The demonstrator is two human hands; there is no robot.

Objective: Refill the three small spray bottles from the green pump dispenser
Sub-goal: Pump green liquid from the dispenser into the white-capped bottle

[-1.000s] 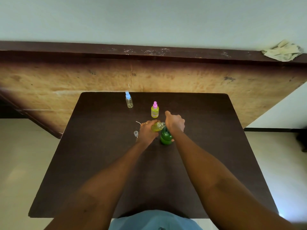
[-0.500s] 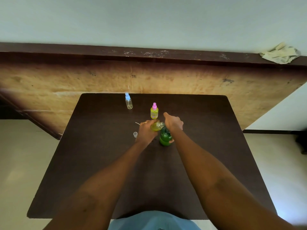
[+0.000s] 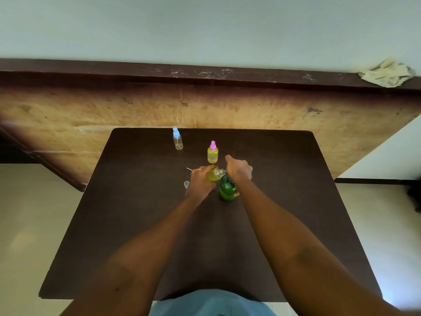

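Progress looks to us somewhere past the middle. On the dark table (image 3: 136,224) the pink-capped bottle (image 3: 212,153) stands upright, filled with yellow liquid nearly to its neck and closed, so we count it done. The blue-capped bottle (image 3: 177,141), farther back and to the left, looks clear and almost empty, with its cap on; we judge it not yet filled.

The third bottle is the one in hand. Our left hand (image 3: 200,182) is wrapped round this open bottle (image 3: 213,175), holding it tilted above the table with its bare neck pointing right, towards the spout of the green pump dispenser (image 3: 227,190). It already shows plenty of yellow liquid; how full it is we cannot say exactly. Our right hand (image 3: 239,171) sits on top of the dispenser, fingers curled over the pump head and thumb sticking up, so the head itself is hidden. The dispenser stands upright on the table just right of the left hand.

A small clear cap (image 3: 186,184) stands just left of the left wrist, and a thin pale stick (image 3: 189,169) pokes out beside the knuckles; it is too small to identify.

What remains, by our reckoning: top up this bottle, close it, then open, fill and close the blue-capped one.
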